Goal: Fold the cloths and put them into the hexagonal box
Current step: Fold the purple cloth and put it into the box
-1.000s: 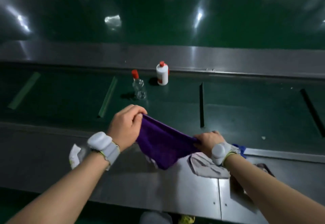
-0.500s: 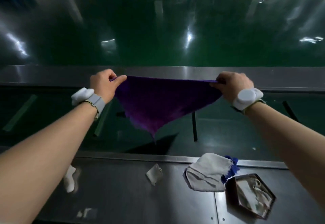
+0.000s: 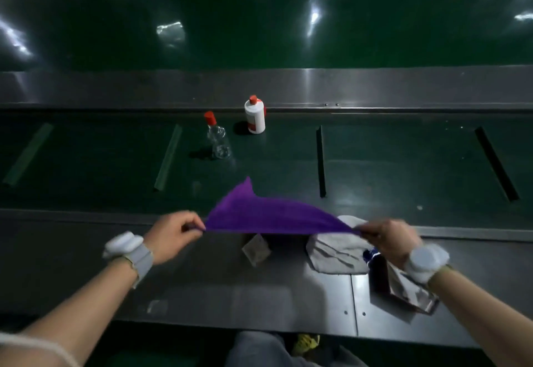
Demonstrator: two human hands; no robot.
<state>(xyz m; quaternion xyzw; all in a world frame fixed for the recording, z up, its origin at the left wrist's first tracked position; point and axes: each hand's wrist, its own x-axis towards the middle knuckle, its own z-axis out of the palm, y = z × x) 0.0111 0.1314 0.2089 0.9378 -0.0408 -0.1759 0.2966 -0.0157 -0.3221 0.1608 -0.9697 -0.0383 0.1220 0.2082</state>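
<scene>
A purple cloth (image 3: 268,215) is stretched flat just above the steel ledge, its far corner flipped up over the green belt. My left hand (image 3: 176,235) pinches its left corner and my right hand (image 3: 389,239) pinches its right corner. Under the cloth's right end lies a grey-white cloth (image 3: 337,254) with a blue cloth (image 3: 370,254) peeking out beside it. The hexagonal box (image 3: 409,291) sits on the ledge below my right wrist, partly hidden by it, with something pale inside.
A clear bottle (image 3: 217,140) and a white bottle (image 3: 255,115), both red-capped, stand on the green conveyor belt (image 3: 389,170) beyond the ledge. A small folded paper scrap (image 3: 256,248) lies on the steel ledge (image 3: 219,288) under the purple cloth.
Both hands came down from chest height to just above the ledge, still holding the purple cloth spread; its hanging corner has swung forward and up.
</scene>
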